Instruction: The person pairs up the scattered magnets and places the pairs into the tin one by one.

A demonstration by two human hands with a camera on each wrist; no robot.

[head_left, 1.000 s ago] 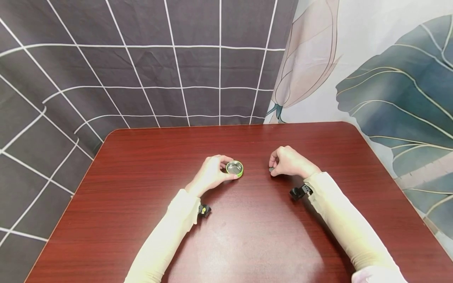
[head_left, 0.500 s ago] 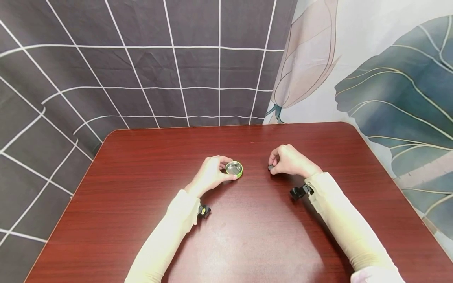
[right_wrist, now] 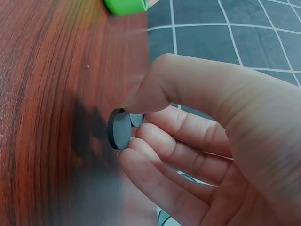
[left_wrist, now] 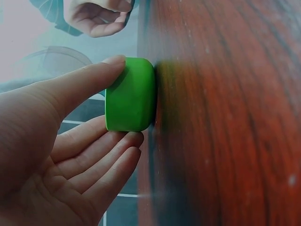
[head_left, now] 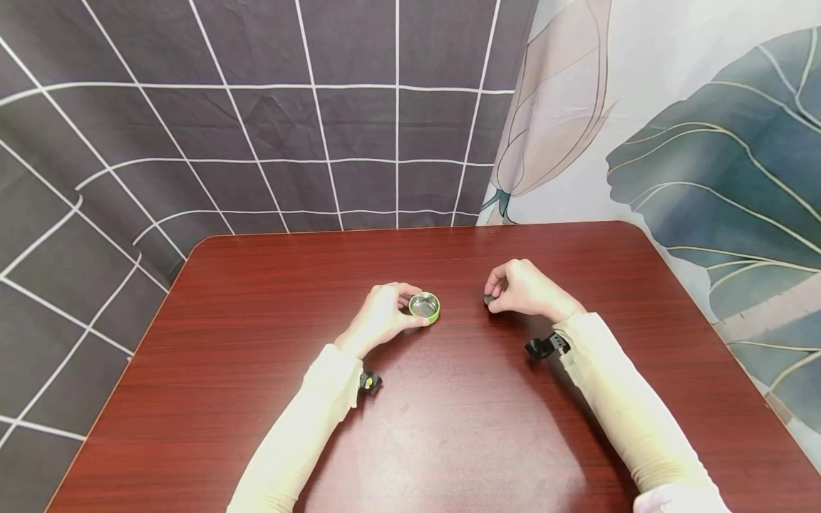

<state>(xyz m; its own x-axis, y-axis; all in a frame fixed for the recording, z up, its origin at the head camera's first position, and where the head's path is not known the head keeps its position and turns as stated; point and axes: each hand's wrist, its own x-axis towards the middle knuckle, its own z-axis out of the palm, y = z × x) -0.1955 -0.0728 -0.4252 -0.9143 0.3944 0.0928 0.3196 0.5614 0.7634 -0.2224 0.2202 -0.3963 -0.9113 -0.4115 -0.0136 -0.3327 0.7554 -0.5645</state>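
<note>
A small round tin, bright green outside and bare metal inside, stands on the table with its mouth up. My left hand holds it from the left, thumb on the near side and fingers on the far side. In the left wrist view the thumb presses the green wall of the tin. To the right, my right hand pinches dark, flat round discs just above the table. Two show in the right wrist view: a front disc and a smaller visible part of another disc behind it.
The reddish-brown wood table spreads around both hands. Behind it hangs a dark cloth with white grid lines, with a leaf-patterned cloth at the right. Black wrist cameras sit under both cuffs.
My right hand has shifted slightly away from me and a little left with the dark discs. The left hand and the green tin have stayed in place.
</note>
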